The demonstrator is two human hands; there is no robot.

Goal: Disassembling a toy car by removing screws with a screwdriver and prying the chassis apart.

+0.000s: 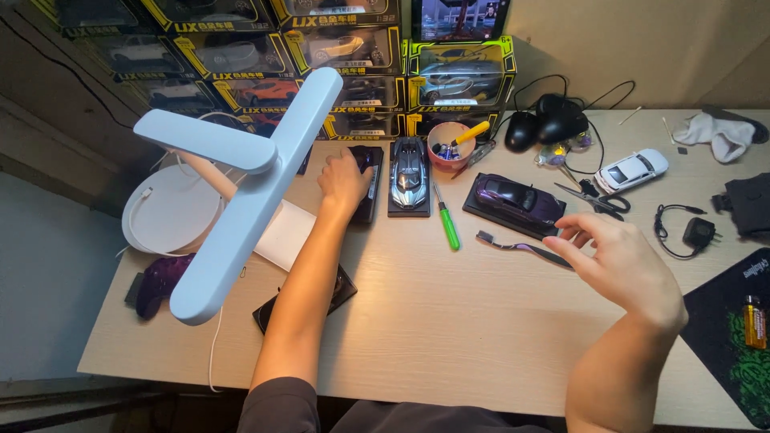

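home hobby desk [449, 321] with stacked boxed model cars [337, 48]

- Pale wood-grain laminate desk [449, 321] against plain beige wall [642, 48].
- White T-shaped desk lamp [241, 200] on round base, left.
- Grey floor [48, 281] beyond left edge.
- Lighting dim, warm.

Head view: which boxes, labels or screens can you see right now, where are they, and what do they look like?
Model-car boxes: stacked along the back wall, black with yellow trim, clear windows showing cars inside.
Top box: upper middle, dark, with a picture panel on its front.
Black mat: desk's right edge, with a green pattern and white lettering.
Small orange bottle: lying on that mat, its label too small to make out.
No screens visible.
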